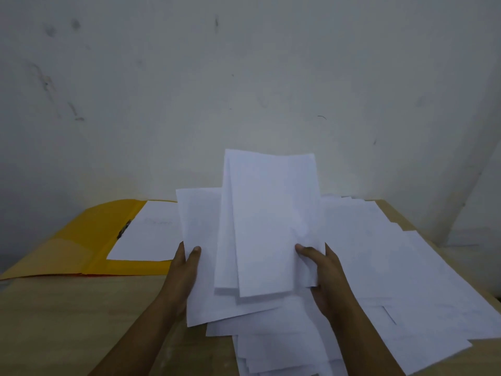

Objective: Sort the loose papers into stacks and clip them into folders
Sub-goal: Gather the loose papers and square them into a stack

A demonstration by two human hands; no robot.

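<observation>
White papers point(267, 221), yellow folder point(78, 248) with dark metal clip point(124, 228), pale wood-grain table point(67, 321), smudged whitish wall point(244, 77).

Paper sheaf point(267, 226) between both hands point(187, 270)

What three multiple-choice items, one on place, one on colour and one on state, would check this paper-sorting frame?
1. Where does the open folder lie?
A. left of the held papers
B. right of them
C. under the loose pile

2. What colour is the folder?
A. blue
B. yellow
C. red

3. How are the held papers kept?
A. flat on the table
B. lifted by both hands
C. clipped in the folder

Answers: 1 A, it lies at the table's left, while the loose pile is right. 2 B, its cover is yellow. 3 B, the left hand and right hand grip their edges.
</observation>
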